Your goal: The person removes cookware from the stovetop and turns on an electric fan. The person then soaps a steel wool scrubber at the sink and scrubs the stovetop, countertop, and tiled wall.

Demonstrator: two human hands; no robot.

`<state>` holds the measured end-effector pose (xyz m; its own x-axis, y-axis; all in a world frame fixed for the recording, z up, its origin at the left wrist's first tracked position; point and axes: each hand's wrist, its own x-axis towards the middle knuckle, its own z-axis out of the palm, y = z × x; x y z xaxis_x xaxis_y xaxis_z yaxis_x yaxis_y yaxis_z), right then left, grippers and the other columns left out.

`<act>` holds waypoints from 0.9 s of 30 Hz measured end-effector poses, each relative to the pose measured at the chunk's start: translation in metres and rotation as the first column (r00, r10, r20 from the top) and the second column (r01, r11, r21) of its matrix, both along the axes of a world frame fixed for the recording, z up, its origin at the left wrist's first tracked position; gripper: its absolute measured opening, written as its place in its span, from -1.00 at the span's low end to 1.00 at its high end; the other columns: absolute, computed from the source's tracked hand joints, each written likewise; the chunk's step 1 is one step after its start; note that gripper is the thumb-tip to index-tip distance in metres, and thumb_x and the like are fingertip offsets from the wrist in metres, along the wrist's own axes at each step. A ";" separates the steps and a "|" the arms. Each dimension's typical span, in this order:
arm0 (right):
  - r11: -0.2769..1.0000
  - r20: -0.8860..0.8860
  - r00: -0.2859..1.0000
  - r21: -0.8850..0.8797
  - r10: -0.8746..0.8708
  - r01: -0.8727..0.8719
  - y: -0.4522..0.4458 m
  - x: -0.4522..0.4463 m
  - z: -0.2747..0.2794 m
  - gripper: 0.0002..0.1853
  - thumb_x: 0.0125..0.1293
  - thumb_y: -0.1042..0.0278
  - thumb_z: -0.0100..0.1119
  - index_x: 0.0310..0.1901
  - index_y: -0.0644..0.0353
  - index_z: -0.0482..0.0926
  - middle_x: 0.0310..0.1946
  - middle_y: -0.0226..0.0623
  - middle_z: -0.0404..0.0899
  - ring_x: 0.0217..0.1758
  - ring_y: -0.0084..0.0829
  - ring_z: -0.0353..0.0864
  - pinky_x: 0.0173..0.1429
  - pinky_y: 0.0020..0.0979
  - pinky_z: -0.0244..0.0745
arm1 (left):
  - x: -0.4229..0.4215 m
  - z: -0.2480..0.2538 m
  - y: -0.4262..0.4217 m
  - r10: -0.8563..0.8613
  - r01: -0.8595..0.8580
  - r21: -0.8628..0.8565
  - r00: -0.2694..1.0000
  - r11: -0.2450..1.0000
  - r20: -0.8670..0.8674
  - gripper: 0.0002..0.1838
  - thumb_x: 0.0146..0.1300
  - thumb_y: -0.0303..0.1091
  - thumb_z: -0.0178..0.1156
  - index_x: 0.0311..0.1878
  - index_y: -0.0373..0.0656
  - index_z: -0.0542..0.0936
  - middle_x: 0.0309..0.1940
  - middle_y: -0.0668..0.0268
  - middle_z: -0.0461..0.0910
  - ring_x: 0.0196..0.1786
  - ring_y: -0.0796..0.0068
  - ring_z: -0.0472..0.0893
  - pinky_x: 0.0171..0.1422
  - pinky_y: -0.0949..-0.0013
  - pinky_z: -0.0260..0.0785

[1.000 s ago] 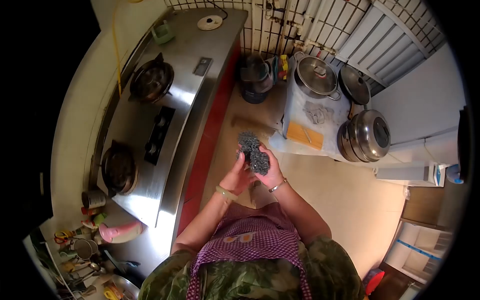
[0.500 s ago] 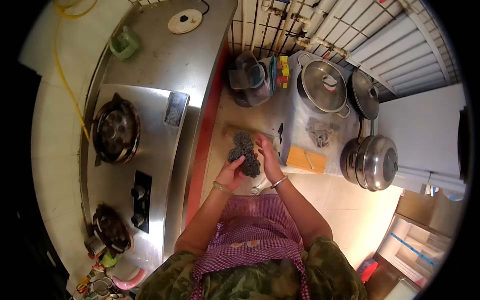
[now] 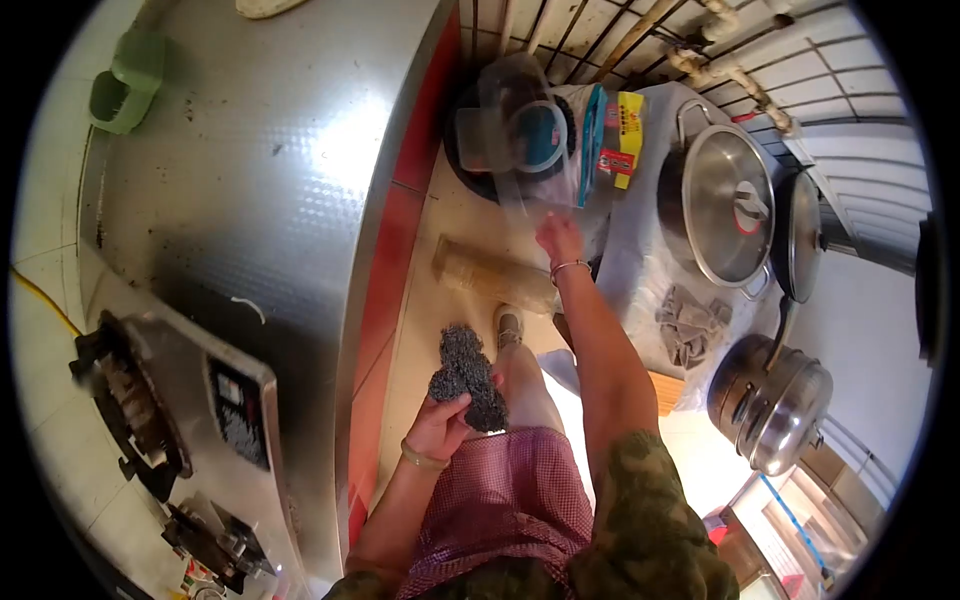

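Note:
A clump of dark grey steel wool scourers (image 3: 463, 365) is in my left hand (image 3: 440, 425), held low in front of the checked apron, with the thumb across it. Stretched forward, my right hand (image 3: 561, 241) has its fingers closed at the near edge of a clear plastic container (image 3: 507, 95). That container leans over a dark round bin (image 3: 462, 180) on the floor. A teal round item (image 3: 541, 136) shows through the plastic. Just right of it are a blue-edged plastic bag (image 3: 592, 130) and a yellow-and-red packet (image 3: 625, 135).
On the left runs a steel counter (image 3: 270, 110) with a green holder (image 3: 128, 85) and a gas stove (image 3: 240, 400). A covered table (image 3: 640, 240) at right carries a steel pot (image 3: 728, 200), a grey rag (image 3: 692, 325) and a lidded steamer (image 3: 770, 400). Pipes line the wall.
My right hand has moved forward from beside the scourers to the clear plastic container. The left hand keeps the scourers. The view has shifted forward, closer to the bin.

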<state>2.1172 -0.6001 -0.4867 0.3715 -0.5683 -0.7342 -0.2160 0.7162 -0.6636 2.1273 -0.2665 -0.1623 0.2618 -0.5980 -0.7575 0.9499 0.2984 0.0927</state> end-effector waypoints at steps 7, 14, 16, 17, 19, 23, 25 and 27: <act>0.313 -0.540 0.841 -0.796 0.021 -0.519 -0.074 0.004 0.128 -0.75 0.38 0.37 0.06 0.03 0.26 0.44 -0.13 -0.25 0.59 -0.14 -0.43 0.64 -0.09 -0.43 0.57 | 0.007 -0.007 -0.019 0.052 -0.050 0.037 0.997 0.998 -0.065 -0.37 0.26 -0.66 0.08 0.41 -0.13 0.29 0.23 0.08 0.45 0.38 -0.05 0.40 0.39 -0.11 0.39; -0.262 -0.418 0.900 -0.889 0.126 -0.376 -0.114 0.099 0.293 -0.53 0.21 0.60 0.06 0.20 0.22 0.45 -0.05 -0.11 0.55 -0.02 -0.18 0.57 0.08 -0.29 0.50 | 0.000 -0.020 -0.024 0.095 -0.099 -0.125 0.995 0.987 -0.040 -0.28 0.20 -0.68 0.13 0.44 -0.12 0.19 0.24 0.08 0.40 0.29 -0.01 0.46 0.29 -0.06 0.49; -0.500 -0.551 0.828 -0.748 0.100 -0.437 -0.109 0.126 0.315 -0.45 0.12 0.63 0.09 0.22 0.14 0.46 -0.04 -0.12 0.52 0.03 -0.11 0.52 0.14 -0.24 0.46 | 0.002 -0.019 -0.028 0.122 -0.127 -0.172 0.992 0.977 -0.035 -0.27 0.20 -0.68 0.14 0.44 -0.12 0.19 0.22 0.08 0.41 0.26 0.02 0.48 0.26 -0.02 0.52; -0.578 -0.597 0.791 -0.695 0.132 -0.427 -0.109 0.135 0.311 -0.43 0.10 0.62 0.08 0.22 0.11 0.46 -0.04 -0.13 0.51 0.04 -0.11 0.50 0.15 -0.23 0.45 | 0.001 -0.019 -0.027 0.115 -0.119 -0.169 0.993 0.978 -0.038 -0.28 0.19 -0.68 0.15 0.44 -0.13 0.20 0.22 0.08 0.41 0.25 0.03 0.49 0.27 -0.02 0.50; -0.720 -0.683 0.707 -0.582 0.182 -0.377 -0.111 0.152 0.298 -0.39 0.05 0.62 0.08 0.22 0.04 0.47 -0.04 -0.14 0.49 0.06 -0.11 0.47 0.17 -0.21 0.44 | 0.001 -0.022 -0.025 0.100 -0.106 -0.161 0.994 0.981 -0.040 -0.28 0.19 -0.67 0.16 0.42 -0.13 0.21 0.21 0.07 0.42 0.23 0.04 0.50 0.31 -0.04 0.47; -0.706 -0.732 0.660 -0.556 0.166 -0.439 -0.102 0.163 0.276 -0.43 0.06 0.45 0.10 0.20 -0.08 0.51 0.00 -0.16 0.49 0.08 -0.15 0.47 0.15 -0.15 0.42 | 0.004 -0.019 -0.027 0.120 -0.121 -0.050 0.992 0.991 -0.024 -0.28 0.17 -0.66 0.17 0.42 -0.15 0.23 0.22 0.07 0.44 0.26 0.02 0.49 0.39 -0.08 0.36; -0.706 -0.689 0.709 -0.576 0.149 -0.412 -0.094 0.158 0.283 -0.43 0.06 0.44 0.10 0.20 -0.09 0.51 0.00 -0.17 0.49 0.08 -0.15 0.48 0.15 -0.16 0.43 | 0.012 -0.014 -0.031 0.124 -0.124 -0.001 0.992 0.992 -0.008 -0.29 0.16 -0.65 0.17 0.41 -0.18 0.24 0.22 0.07 0.45 0.28 0.01 0.49 0.43 -0.07 0.31; -0.698 -0.677 0.725 -0.580 0.127 -0.419 -0.091 0.150 0.289 -0.42 0.06 0.43 0.11 0.21 -0.10 0.50 0.00 -0.18 0.50 0.07 -0.15 0.49 0.15 -0.17 0.43 | 0.024 -0.018 -0.042 0.128 -0.128 -0.019 0.991 0.992 0.034 -0.31 0.16 -0.66 0.17 0.40 -0.23 0.25 0.22 0.06 0.46 0.28 0.01 0.50 0.42 -0.03 0.32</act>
<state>2.2669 -0.6913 -0.1977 0.9089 -0.0732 0.4106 -0.0943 -0.9950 0.0314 2.1509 -0.3082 -0.1798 0.3630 -0.5704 -0.7367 0.9001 0.4191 0.1190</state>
